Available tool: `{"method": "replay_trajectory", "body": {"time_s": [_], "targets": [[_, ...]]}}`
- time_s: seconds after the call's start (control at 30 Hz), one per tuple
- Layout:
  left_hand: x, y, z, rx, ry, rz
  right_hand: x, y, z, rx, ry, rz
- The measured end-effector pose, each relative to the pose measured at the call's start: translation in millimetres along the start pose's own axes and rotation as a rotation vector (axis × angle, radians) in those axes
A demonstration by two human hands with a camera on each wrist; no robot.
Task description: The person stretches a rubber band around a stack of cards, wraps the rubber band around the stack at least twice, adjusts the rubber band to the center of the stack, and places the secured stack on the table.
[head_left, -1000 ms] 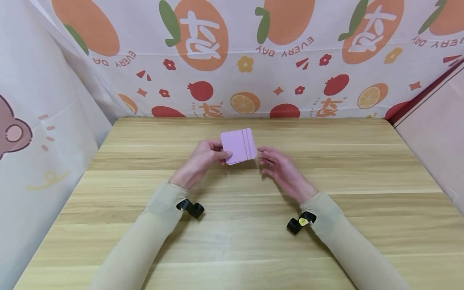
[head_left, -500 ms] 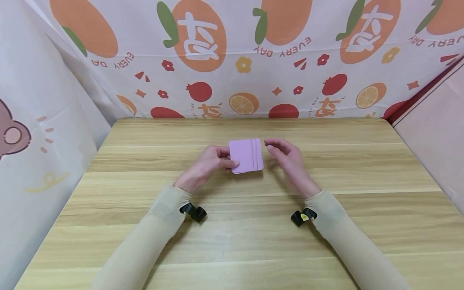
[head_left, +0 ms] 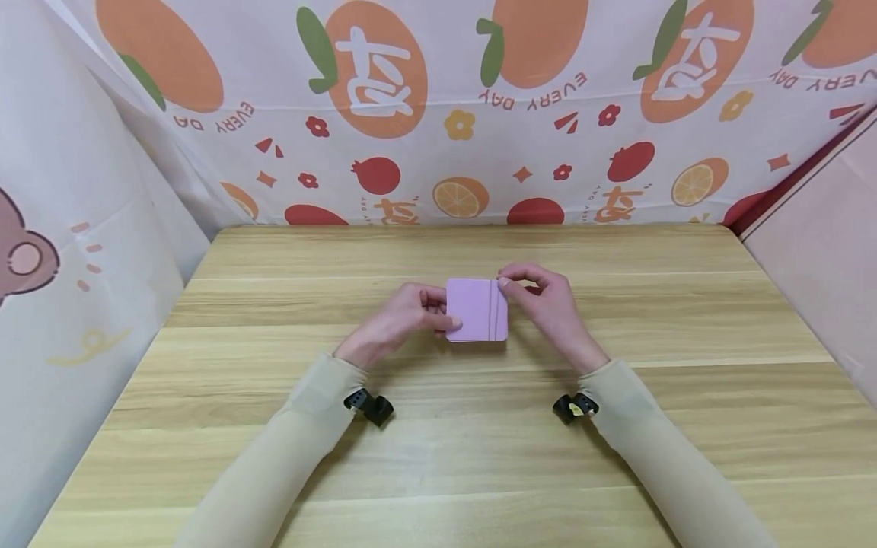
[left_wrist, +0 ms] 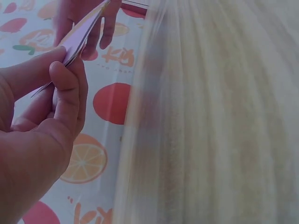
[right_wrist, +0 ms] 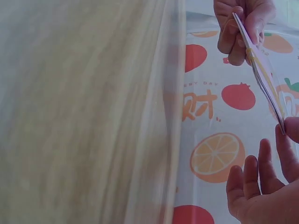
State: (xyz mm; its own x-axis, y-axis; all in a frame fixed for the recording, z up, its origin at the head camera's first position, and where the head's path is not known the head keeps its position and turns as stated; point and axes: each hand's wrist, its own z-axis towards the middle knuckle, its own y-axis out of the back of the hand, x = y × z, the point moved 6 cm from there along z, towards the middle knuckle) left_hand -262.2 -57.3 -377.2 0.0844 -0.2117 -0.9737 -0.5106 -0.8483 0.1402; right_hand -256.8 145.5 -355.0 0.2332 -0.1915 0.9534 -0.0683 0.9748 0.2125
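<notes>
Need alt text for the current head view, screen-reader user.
A person's left hand grips a flat pink square at its lower left while the right hand pinches its upper right corner, above a wooden table. A white fruit-print cloth hangs behind.

Right fingers (head_left: 526, 271) now in a pinch on one corner of the pink booklet (head_left: 471, 308), itself farther right and straighter
</notes>
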Motion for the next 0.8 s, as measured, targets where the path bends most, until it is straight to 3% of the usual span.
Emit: {"method": "replay_trajectory", "body": {"time_s": [0.13,0.3,0.57,0.8], "targets": [[0.4,-1.3,0.1,-0.011,-0.006,-0.053,-4.9,2.7,1.8,-0.01,-0.012,0.0],[0.5,-0.2,0.5,-0.072,-0.005,-0.153,-7.8,6.4,4.2,-0.023,-0.049,-0.001],[-4.7,0.1,1.7,-0.151,-0.082,-0.205,-7.1,9.4,5.4,-0.058,-0.059,0.007],[-7.9,-2.1,0.2,-0.111,-0.126,-0.202,-3.5,10.4,4.7,-0.046,-0.066,0.013]]}}
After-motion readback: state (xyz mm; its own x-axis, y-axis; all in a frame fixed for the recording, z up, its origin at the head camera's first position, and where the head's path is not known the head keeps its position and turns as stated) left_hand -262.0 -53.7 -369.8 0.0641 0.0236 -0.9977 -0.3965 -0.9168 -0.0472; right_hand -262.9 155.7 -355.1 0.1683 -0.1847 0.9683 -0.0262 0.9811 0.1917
